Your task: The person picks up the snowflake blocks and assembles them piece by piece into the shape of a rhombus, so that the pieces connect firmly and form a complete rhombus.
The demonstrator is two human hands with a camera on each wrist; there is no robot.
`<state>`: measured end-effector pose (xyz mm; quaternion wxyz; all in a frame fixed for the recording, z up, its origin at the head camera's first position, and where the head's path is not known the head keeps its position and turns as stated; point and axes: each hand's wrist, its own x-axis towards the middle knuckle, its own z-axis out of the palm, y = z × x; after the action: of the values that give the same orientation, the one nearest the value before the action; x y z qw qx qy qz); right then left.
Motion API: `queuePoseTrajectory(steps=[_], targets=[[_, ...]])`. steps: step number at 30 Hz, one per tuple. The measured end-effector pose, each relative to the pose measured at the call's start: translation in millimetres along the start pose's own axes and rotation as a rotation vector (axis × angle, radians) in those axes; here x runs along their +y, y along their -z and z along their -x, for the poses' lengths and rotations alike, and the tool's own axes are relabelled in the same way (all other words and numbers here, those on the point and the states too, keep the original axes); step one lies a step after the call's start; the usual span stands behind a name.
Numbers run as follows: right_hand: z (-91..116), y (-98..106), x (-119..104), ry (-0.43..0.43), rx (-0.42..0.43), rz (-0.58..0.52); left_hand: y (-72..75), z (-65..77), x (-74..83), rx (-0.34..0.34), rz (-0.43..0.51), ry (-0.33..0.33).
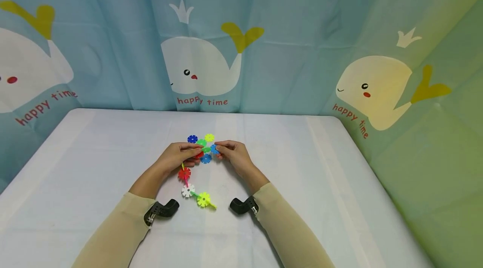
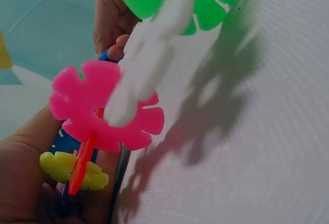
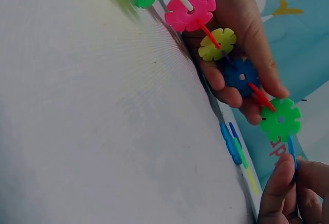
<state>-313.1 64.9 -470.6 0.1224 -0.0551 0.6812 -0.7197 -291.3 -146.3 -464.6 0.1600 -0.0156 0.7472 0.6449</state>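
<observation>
We saw the L hand (image 1: 175, 157) grip the chain (image 1: 184, 174) nr its green end disc (image 3: 280, 126), above the table (image 1: 302, 167). The R hand (image 1: 237, 157) pinched a blue disc (image 1: 214, 149) at that end disc's edge (we couldn't tell if it was slotted in). From the L hand, the chain ran twd the wearer, past a white disc (image 1: 188, 191). Beyond the hands lay a loose navy disc (image 1: 192, 139) & a loose yellow one (image 1: 209, 137); behind the table hung a whale-print curtain (image 1: 294, 71).

Room rightward over table (image 1: 302, 175) (loose discs (image 1: 209, 136) ahead)
</observation>
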Motion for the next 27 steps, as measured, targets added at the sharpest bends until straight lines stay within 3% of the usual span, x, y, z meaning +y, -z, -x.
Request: queuePoseTrajectory(steps=[16, 27], targets=[[3.0, -1.5, -0.2, 0.034, 0.009, 0.099, -1.0, -0.5, -1.8, -0.004, -0.060, -0.036], [2.7, -4.2, 0.6, 0.061, 0.009, 0.140, -2.1, -1.7, -1.2, 0.020, -0.072, -0.021]])
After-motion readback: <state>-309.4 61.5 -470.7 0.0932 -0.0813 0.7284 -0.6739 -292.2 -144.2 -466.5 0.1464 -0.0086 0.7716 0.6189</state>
